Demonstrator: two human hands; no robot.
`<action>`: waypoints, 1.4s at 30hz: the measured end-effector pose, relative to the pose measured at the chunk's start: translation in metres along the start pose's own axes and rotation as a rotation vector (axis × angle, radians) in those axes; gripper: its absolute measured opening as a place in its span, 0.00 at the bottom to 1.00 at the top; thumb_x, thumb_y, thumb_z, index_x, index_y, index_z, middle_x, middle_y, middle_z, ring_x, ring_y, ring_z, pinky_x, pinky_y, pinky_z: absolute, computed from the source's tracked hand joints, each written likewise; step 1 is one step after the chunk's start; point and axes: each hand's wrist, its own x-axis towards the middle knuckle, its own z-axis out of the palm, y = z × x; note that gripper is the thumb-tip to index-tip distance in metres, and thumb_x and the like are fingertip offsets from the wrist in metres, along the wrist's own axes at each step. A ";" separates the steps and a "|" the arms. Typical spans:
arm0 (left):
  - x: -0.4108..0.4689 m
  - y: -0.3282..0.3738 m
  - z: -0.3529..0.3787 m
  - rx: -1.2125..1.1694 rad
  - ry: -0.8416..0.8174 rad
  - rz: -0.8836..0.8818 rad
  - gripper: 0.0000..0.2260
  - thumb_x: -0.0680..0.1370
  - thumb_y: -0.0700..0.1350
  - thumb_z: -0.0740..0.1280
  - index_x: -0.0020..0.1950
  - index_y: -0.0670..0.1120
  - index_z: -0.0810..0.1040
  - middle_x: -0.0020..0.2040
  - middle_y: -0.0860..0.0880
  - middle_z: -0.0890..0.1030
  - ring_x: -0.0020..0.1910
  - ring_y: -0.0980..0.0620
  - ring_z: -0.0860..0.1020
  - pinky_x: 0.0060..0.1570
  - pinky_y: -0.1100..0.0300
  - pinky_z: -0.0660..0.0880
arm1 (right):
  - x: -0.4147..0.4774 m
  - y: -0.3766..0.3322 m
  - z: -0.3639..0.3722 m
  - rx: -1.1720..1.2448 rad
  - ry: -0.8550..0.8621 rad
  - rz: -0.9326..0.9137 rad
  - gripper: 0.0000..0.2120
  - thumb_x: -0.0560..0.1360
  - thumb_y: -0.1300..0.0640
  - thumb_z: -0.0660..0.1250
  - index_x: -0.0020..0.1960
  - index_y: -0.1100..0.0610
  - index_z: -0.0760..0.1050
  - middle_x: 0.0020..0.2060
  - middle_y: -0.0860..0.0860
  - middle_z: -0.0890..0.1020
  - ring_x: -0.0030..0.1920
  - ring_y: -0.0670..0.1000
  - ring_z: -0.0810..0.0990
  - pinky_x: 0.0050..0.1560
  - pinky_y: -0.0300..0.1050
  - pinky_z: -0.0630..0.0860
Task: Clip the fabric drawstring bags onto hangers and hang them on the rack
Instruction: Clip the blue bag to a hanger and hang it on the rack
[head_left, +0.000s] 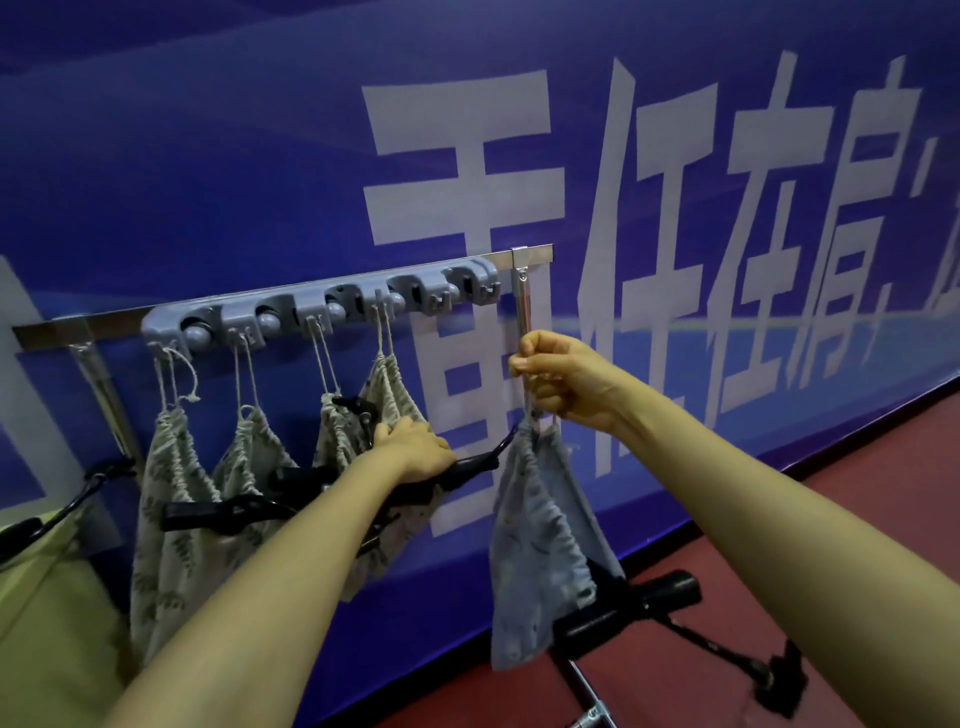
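- The blue-grey drawstring bag hangs limp below the right hand, which pinches its cord beside the rack's steel upright; whether anything is inside cannot be told.
- The left hand is clenched around a black hanger, whose far end reaches the bag's gathered mouth.
- Four patterned cream drawstring bags hang by cords from the grey hook strip on the rail; their contents are not visible.
- More black hangers cross in front of them, partly hidden by the left forearm.
- A tan fabric piece is cut off at the left edge.
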 end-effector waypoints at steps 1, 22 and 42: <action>-0.002 -0.001 0.000 0.007 0.008 -0.002 0.18 0.78 0.51 0.52 0.62 0.56 0.76 0.66 0.46 0.70 0.67 0.43 0.63 0.63 0.46 0.58 | -0.002 -0.005 0.000 -0.001 -0.003 -0.002 0.12 0.77 0.68 0.61 0.38 0.54 0.68 0.29 0.48 0.78 0.21 0.42 0.61 0.20 0.31 0.59; -0.039 -0.059 0.011 0.137 0.188 0.174 0.14 0.76 0.37 0.59 0.58 0.52 0.74 0.64 0.51 0.70 0.67 0.48 0.63 0.68 0.48 0.55 | 0.014 -0.002 0.021 -0.092 0.114 0.047 0.13 0.76 0.69 0.63 0.37 0.55 0.70 0.32 0.52 0.78 0.20 0.43 0.62 0.20 0.33 0.60; -0.019 -0.065 0.011 0.043 0.258 0.160 0.22 0.78 0.60 0.55 0.43 0.45 0.80 0.53 0.45 0.77 0.59 0.46 0.70 0.65 0.53 0.60 | 0.117 0.002 0.064 -0.564 0.537 -0.217 0.10 0.76 0.66 0.65 0.39 0.55 0.71 0.35 0.49 0.76 0.34 0.45 0.73 0.34 0.37 0.68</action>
